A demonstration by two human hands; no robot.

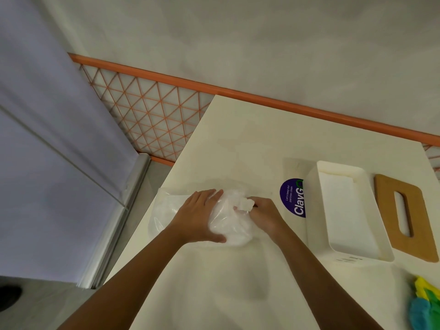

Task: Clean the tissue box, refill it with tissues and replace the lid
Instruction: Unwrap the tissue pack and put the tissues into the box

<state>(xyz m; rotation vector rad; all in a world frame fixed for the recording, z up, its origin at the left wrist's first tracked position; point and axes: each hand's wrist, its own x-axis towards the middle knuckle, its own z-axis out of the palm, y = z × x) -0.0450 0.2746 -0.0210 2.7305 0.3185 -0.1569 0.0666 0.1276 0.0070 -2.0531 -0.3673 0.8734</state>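
Wall (238,44) fills the top, pale grey. Lilac panel (47,139) runs down the left w/ a metal edge strip. Table (238,144) is cream, takes up centre & right, far edge against an orange rail (238,92). Lattice (152,115), orange diagonals on white, sits under the rail btwn panel & table.

Box (314,222): white, rectangular, lid off, upright on the table's right side, long axis running away from the person. Inside is a flat white layer; can't tell if it's tissue or just the floor. Lid (383,210): brown board w/ a long slot, flat on the table just right of the box, a narrow gap btwn them.

Bag (228,217): clear crinkly plastic, bulging, on the table at centre, well left of the box; more clear plastic spreads flat to its left.

L hand (197,215) lies over the bag's left side, fingers across the top & thumb round the near edge, gripping it. R hand (264,215) is at the bag's right, fingers curled, pinching a bunched white lump at the top; plastic or tissue, can't tell. Hands are close, bag btwn them, neither touching the box or lid.

Sticker (291,196): round, purple, white lettering, on the table, right part hidden behind the box.

Cloths (426,303): yellow, green & blue, at the near right corner, cut off by the frame
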